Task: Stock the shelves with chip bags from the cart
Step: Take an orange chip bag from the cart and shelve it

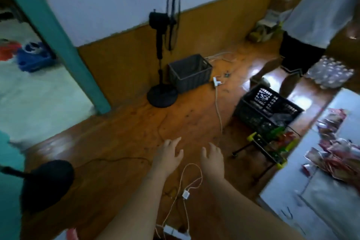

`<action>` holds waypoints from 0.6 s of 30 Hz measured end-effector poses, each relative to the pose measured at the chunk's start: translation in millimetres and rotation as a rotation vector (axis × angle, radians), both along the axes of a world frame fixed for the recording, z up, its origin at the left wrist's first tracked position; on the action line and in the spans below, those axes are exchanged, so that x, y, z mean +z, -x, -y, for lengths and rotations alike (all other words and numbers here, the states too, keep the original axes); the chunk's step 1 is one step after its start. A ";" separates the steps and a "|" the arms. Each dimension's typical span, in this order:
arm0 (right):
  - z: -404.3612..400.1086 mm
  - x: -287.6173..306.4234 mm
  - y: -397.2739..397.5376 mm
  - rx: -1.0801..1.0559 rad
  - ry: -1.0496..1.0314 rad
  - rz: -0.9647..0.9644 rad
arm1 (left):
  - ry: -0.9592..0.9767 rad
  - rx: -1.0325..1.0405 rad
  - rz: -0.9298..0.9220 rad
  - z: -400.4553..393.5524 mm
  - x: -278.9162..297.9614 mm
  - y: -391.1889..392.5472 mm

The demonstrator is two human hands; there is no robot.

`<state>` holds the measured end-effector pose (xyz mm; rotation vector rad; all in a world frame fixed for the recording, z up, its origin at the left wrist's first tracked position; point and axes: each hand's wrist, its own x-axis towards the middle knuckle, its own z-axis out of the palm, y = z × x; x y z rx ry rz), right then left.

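Both my hands reach forward over the wooden floor with nothing in them. My left hand (170,153) has its fingers spread, and my right hand (212,157) beside it is also open. To the right stands a small black cart (271,147) with yellow corners, holding red and green chip bags (282,138). A black crate (266,107) rests on the cart's far end. At the far right, several red chip bags (337,154) lie on a white surface (311,191). The view is blurred.
A black standing fan (163,45) and a grey crate (190,73) stand by the wall. White cables (219,107) and a charger (186,194) trail across the floor. A person (311,25) stands at the back right beside packed water bottles (329,73). A black round base (46,183) sits at left.
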<state>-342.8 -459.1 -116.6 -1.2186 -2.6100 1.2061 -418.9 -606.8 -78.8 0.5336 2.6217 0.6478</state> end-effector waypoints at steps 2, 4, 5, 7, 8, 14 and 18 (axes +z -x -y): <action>-17.2 -2.1 9.1 -0.137 -0.024 0.010 | -0.008 -0.131 0.017 -26.9 -8.8 27.8; -31.9 -0.1 22.5 -0.278 -0.047 0.009 | -0.026 -0.239 0.018 -53.6 -13.8 56.5; -38.2 2.9 29.2 -0.347 -0.055 0.007 | -0.030 -0.288 0.017 -66.4 -13.8 69.4; -49.2 11.4 41.7 -0.445 -0.073 -0.011 | -0.037 -0.375 0.017 -89.5 -10.9 93.5; -54.3 15.8 46.5 -0.485 -0.079 -0.026 | -0.043 -0.422 0.023 -100.4 -7.5 104.9; -89.1 38.9 57.3 -0.680 -0.144 -0.040 | -0.118 -0.616 0.036 -167.2 16.8 152.7; -116.9 42.3 49.2 -0.837 -0.123 -0.049 | -0.102 -0.765 0.057 -206.7 19.2 157.5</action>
